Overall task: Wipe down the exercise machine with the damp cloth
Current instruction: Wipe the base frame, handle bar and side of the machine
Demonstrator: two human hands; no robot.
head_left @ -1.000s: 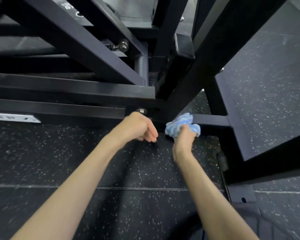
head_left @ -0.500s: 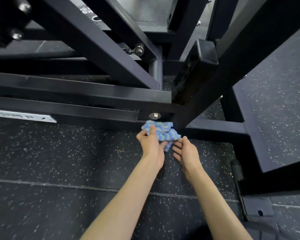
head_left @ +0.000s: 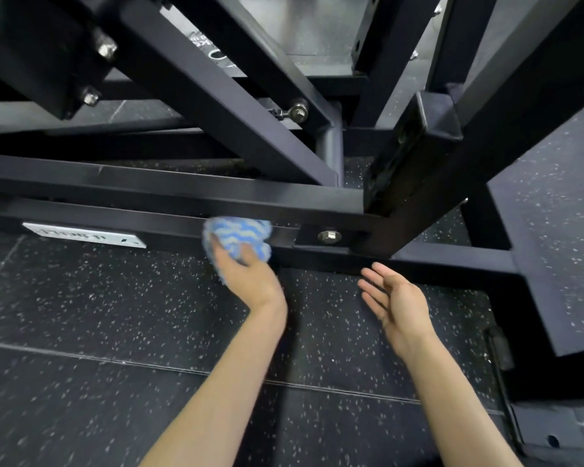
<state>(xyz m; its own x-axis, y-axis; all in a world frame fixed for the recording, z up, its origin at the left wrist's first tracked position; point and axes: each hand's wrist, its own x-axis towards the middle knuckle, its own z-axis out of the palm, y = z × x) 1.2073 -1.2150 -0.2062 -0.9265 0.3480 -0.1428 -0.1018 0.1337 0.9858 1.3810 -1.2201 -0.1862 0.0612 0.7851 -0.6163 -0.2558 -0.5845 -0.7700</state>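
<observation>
Head view: left hand point(head_left: 250, 278) grips cloth point(head_left: 238, 239) against machine's bar point(head_left: 155, 219) (right hand point(head_left: 397, 303) spread, empty).

Single head view, facing down, close over floor point(head_left: 81, 315).

Speckled black rubber floor point(head_left: 81, 315)

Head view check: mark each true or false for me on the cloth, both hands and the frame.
1. The left hand grips the blue striped cloth. True.
2. The right hand holds a spray bottle. False: it is open and holds nothing.
3. The cloth is against the lower frame bar. True.
4. The cloth covers the hex bolt. False: the bolt shows to its right.
</observation>
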